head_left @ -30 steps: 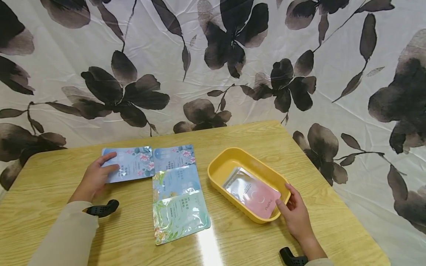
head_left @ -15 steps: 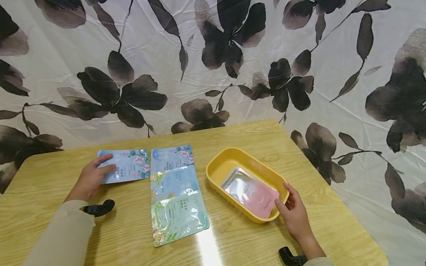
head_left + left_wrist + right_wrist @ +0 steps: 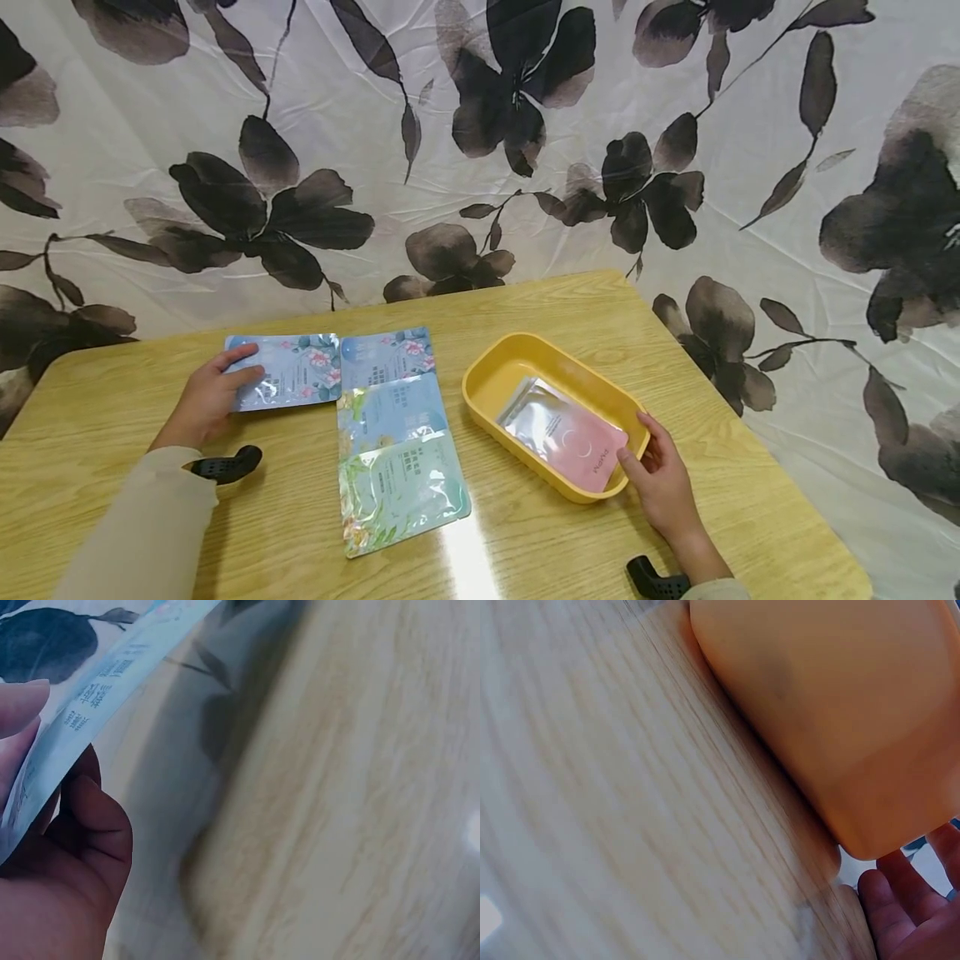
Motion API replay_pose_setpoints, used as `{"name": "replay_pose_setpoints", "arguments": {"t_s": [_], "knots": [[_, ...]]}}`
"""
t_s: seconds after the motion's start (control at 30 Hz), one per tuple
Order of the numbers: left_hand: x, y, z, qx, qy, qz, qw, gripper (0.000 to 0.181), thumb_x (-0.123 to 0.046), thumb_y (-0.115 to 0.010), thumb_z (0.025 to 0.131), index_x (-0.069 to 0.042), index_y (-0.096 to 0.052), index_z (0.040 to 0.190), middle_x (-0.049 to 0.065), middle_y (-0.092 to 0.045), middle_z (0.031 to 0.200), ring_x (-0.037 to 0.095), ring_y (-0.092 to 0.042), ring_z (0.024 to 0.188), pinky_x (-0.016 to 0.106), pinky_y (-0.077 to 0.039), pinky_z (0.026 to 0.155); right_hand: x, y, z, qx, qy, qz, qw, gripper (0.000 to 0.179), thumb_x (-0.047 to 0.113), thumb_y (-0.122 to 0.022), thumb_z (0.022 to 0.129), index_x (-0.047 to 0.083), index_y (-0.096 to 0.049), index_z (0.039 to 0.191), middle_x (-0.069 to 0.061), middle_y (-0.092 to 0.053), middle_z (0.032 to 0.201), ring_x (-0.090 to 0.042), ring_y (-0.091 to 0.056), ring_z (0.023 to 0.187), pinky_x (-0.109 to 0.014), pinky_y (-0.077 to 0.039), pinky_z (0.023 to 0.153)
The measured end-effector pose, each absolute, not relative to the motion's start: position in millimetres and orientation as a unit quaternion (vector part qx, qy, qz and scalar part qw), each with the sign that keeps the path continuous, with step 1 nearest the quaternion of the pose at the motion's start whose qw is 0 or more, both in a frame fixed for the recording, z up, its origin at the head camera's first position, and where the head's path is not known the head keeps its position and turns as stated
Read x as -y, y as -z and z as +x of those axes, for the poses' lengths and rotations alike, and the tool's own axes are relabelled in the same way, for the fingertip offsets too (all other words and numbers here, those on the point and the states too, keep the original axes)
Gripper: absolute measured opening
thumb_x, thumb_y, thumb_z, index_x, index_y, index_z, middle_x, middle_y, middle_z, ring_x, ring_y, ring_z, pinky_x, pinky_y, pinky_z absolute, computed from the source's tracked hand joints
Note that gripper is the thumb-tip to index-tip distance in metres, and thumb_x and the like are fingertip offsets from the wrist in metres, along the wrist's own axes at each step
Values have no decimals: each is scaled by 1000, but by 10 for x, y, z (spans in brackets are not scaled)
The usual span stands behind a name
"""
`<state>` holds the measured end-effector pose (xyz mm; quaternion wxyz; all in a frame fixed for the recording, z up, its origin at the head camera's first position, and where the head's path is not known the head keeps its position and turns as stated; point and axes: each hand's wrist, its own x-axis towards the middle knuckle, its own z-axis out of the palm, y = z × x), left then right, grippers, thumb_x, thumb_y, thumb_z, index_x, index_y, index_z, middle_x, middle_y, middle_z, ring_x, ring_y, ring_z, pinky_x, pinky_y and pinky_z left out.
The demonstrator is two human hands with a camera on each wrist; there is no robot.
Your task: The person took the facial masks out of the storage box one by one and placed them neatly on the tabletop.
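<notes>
My left hand [image 3: 206, 400] pinches the left end of a blue floral sachet [image 3: 300, 367], thumb on top and fingers underneath. In the left wrist view, this sachet [image 3: 97, 694] is tilted, its held end raised off the table. Its right edge lies close against another blue floral sachet [image 3: 382, 358]; touching or apart, I cannot tell. Below that one, a light-blue sachet [image 3: 397, 408] and a green sachet [image 3: 405, 487] form an overlapping column. My right hand [image 3: 660, 479] grips the near right end of a yellow tray [image 3: 480, 408], thumb at the rim, fingers outside.
Inside the tray lies a pink-and-silver sachet [image 3: 577, 437], with silver edges showing beneath it. The wood-grain table [image 3: 285, 517] ends at a floral cloth [image 3: 450, 183] hanging behind and along the right side.
The held blue sachet shifted left, away from the column, then came back right toward it. My right hand and the tray have stayed in place; the head view drifted slightly.
</notes>
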<state>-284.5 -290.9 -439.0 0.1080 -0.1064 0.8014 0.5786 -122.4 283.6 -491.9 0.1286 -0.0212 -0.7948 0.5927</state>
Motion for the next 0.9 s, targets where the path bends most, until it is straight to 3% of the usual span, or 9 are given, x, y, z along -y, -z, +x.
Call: {"name": "replay_pose_setpoints", "arguments": {"t_s": [0.13, 0.33, 0.57, 0.9], "knots": [[2910, 4451, -2860, -797, -582, -117, 115, 68, -34, -52, 104, -10, -22, 160, 18, 10, 165, 43, -7, 147, 57, -14, 117, -2831, 4924, -1216, 795, -592, -23, 127, 61, 4, -62, 98, -5, -33, 150, -31, -39, 148, 7, -48, 117, -8, -40, 92], [2899, 4494, -2872, -807, -569, -118, 107, 66, -30, -52, 105, -6, -23, 159, 21, 6, 165, 44, -9, 146, 58, -14, 116, -2831, 4924, -1217, 798, -589, -21, 129, 60, 5, -62, 99, -4, -33, 150, -31, -39, 148, 6, -48, 117, -8, -40, 92], [2883, 4493, -2885, -828, -541, -104, 103, 66, -31, -54, 103, -3, -27, 157, 24, 5, 164, 50, 2, 147, 65, -8, 114, -2832, 4924, -1214, 797, -589, -17, 133, 60, 3, -62, 98, -6, -33, 150, -32, -39, 148, 7, -48, 117, -8, -40, 92], [2834, 4510, -2879, -860, -497, -72, 91, 66, -34, -52, 104, 0, -29, 156, 30, -6, 161, 52, -9, 145, 67, -14, 112, -2827, 4922, -1224, 800, -584, -22, 133, 60, 4, -63, 98, -5, -34, 150, -31, -40, 148, 7, -48, 116, -8, -40, 91]]}}
